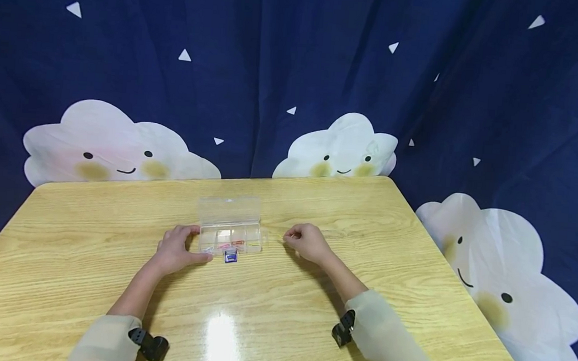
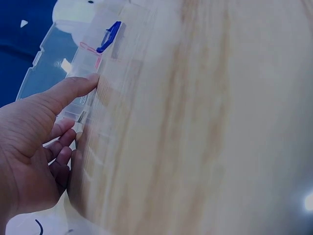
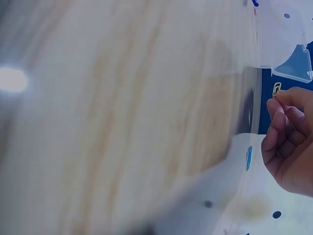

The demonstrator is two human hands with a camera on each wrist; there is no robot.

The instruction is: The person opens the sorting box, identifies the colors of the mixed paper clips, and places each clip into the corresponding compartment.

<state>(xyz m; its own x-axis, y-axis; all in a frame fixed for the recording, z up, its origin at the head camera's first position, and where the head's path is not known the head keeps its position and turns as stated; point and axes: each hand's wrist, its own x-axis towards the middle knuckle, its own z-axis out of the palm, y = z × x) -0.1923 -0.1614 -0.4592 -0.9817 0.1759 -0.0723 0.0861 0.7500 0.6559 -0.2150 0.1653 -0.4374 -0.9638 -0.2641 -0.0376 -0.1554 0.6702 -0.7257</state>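
Observation:
A clear plastic compartment box (image 1: 208,236) lies on the table with its lid (image 1: 228,211) raised at the back and a blue latch (image 1: 230,256) at the front. Small red and pink pieces (image 1: 237,243) show in its middle compartments, with a yellow one in the right compartment. My left hand (image 1: 175,249) holds the box's left end, thumb at the front corner and index finger near the back corner. To the right of the box, my right hand (image 1: 308,243) pinches a yellow paper clip (image 3: 277,89) between thumb and fingertips, apart from the box.
The wooden table (image 1: 269,313) extends around the box, with bright glare near its front. A dark blue curtain (image 1: 276,79) with white clouds hangs behind the table and along its right side. Black wrist cameras (image 1: 155,348) sit on both sleeves.

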